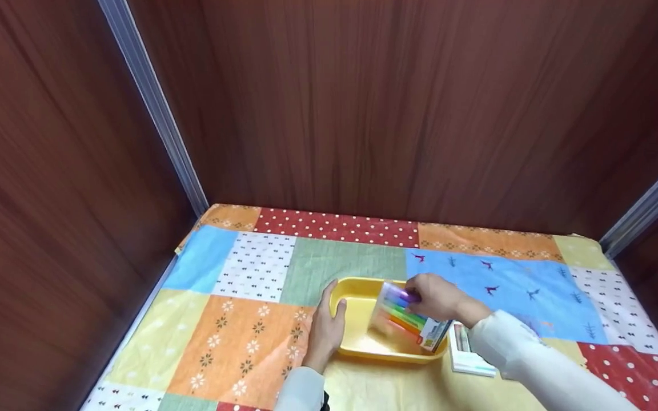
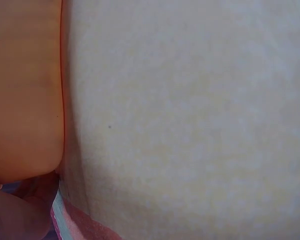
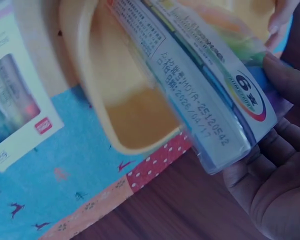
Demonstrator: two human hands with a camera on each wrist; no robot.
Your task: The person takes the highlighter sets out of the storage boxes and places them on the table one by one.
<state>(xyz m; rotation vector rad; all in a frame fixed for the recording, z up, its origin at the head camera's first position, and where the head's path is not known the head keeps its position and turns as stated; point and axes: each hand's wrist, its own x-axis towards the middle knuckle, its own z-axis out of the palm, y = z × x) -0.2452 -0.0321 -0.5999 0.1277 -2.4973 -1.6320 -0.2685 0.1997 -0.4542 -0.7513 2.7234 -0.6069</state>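
Note:
A clear pack of coloured highlighter pens [image 1: 403, 317] is tilted over the right part of a shallow yellow plastic tray [image 1: 383, 357]. My right hand [image 1: 434, 295] grips the pack by its upper edge, thumb on one face and fingers behind, as the right wrist view shows. Printed text and a large "6" mark the pack's card end [image 3: 195, 85]. At the tray's left end, my left hand [image 1: 327, 325] holds the rim, its thumb on the inner side and its fingers outside. The left wrist view shows only part of that hand [image 2: 25, 212] against the tray's wall [image 2: 25, 100].
Right of the tray, partly under my right forearm, lies a white box [image 1: 472, 364] with a window showing pens. A patchwork-patterned cloth [image 1: 249, 342] covers the table. Brown wood-grain panels [image 1: 329, 114] stand behind and at both sides.

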